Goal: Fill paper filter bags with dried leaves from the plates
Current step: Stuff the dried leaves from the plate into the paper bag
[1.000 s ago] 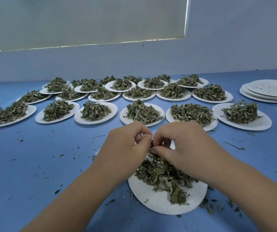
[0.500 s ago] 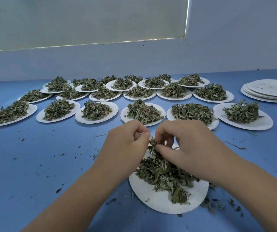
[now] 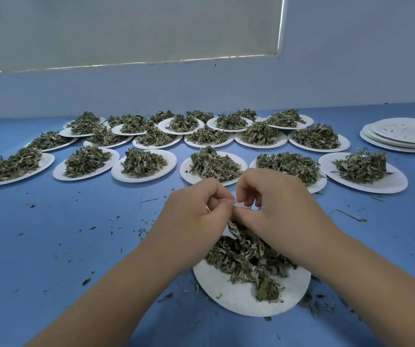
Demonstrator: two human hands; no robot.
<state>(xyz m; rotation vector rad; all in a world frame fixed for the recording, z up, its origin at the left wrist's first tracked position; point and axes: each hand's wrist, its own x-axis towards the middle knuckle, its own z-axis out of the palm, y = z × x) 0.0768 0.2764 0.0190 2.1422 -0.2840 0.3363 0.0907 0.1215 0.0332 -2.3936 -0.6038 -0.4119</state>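
White paper shows where the two grips meet: the left hand (image 3: 196, 211) and right hand (image 3: 276, 204) are fingertip to fingertip, each with fingers curled, pinching a small paper filter bag (image 3: 237, 204) that is mostly hidden between them. They hover just above the far edge of the nearest plate (image 3: 226, 301), which holds a loose heap of dried leaves (image 3: 249, 256). Leaf crumbs lie scattered on the blue surface (image 3: 51, 246) around it. Farther off stand rows of plates (image 3: 142, 179) heaped with leaves, and at far right a stack of plates (image 3: 401, 136) carrying only flecks.
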